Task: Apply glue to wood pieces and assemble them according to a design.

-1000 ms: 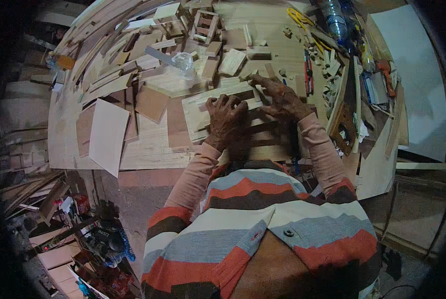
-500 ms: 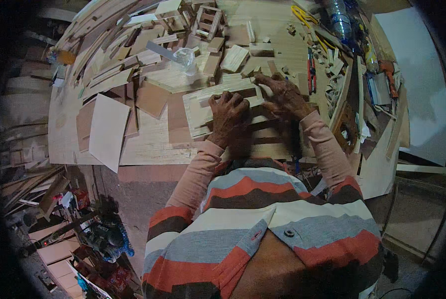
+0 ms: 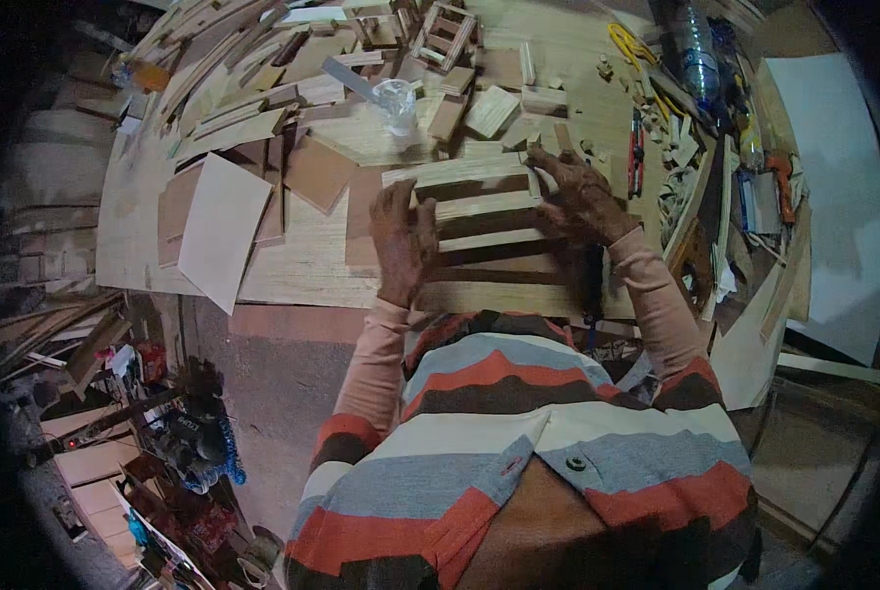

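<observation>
Wood offcuts (image 3: 493,112) litter the pale table (image 3: 302,282), with a bottle (image 3: 698,74) at its far right. The slatted frame (image 3: 489,205) lies between the 2 hands, near the front edge, its long axis running left to right. The right hand (image 3: 582,197) has its fingers bent over the right end, apparently gripping it. The left hand (image 3: 403,246) is at the opposite end, fingers and thumb parted; whether they grip, I cannot tell. Both hands are about equally near.
</observation>
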`<state>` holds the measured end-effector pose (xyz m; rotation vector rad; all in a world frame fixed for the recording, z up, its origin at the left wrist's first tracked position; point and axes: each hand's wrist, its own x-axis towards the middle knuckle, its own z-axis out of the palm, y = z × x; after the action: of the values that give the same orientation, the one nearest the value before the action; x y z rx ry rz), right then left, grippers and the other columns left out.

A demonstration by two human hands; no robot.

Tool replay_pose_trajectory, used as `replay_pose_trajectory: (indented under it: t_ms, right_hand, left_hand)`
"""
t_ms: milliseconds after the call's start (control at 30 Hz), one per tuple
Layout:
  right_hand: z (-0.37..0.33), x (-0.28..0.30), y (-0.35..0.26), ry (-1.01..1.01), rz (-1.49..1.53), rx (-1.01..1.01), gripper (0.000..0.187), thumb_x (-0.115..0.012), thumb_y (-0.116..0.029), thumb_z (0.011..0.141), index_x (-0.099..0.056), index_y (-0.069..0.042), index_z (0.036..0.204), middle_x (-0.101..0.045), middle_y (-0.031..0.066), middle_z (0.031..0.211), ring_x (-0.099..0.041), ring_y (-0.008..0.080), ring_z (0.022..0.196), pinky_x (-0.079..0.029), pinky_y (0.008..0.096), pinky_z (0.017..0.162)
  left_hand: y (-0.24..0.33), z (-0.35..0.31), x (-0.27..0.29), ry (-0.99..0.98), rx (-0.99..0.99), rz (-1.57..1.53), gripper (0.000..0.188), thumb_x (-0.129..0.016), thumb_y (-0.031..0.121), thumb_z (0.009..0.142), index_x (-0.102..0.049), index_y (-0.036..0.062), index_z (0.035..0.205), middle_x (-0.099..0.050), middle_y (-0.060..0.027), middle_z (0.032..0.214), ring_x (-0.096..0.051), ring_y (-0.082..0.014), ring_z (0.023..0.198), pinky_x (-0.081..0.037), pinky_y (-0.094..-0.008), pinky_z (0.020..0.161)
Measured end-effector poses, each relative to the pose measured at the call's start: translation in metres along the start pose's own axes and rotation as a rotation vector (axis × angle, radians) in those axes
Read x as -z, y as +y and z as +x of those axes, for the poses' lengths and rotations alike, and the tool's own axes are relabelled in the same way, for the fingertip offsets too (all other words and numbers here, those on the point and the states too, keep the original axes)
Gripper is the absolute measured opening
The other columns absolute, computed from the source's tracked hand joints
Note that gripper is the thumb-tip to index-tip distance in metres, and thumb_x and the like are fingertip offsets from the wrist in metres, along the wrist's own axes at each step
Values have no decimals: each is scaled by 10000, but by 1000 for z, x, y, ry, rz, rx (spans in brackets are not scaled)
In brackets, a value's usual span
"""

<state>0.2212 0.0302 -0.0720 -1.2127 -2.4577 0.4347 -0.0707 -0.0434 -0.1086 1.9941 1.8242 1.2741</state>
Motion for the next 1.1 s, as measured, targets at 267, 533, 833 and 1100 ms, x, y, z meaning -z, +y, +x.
replay_pose_trajectory:
  t_ms: [267, 533, 833, 1100]
  right_hand:
    - [1, 8, -10, -143, 61, -211, 808, -816, -129, 740, -448, -140, 1459, -609, 186, 1265, -608, 420, 1123, -523, 471, 972]
    - [0, 4, -7, -17, 96, -125, 743, -780, -176, 765, -472, -196, 1442, -636, 191, 1158, -642, 385, 1073, -545, 462, 912]
    - [-4, 7, -8, -100, 173, -179, 850, -802, -112, 771, -400, -143, 1520, -418, 143, 1552, -500, 408, 1321, -471, 481, 1067]
    - [-25, -8, -19, 72, 244, -173, 984, -818, -354, 781, -298, -133, 1586, -369, 204, 1584, -397, 400, 1423, -332, 460, 1199]
  left_hand:
    - [-35, 62, 8, -394, -225, 57, 244, -734, 141, 818, -747, 93, 1057, -688, -112, 1035, -596, -344, 1031, -495, -460, 857]
    - [-39, 80, 9, -509, -353, 62, 256, -752, 121, 777, -748, 73, 1028, -690, -132, 1000, -617, -378, 916, -517, -446, 833]
    - [-38, 79, 11, -608, -293, 77, 235, -742, 141, 823, -716, 64, 1043, -659, -155, 1102, -589, -393, 1030, -486, -454, 913]
    - [-24, 43, 18, -205, -269, 15, 412, -718, 222, 897, -635, 33, 1254, -622, -216, 1198, -565, -416, 1093, -464, -488, 943]
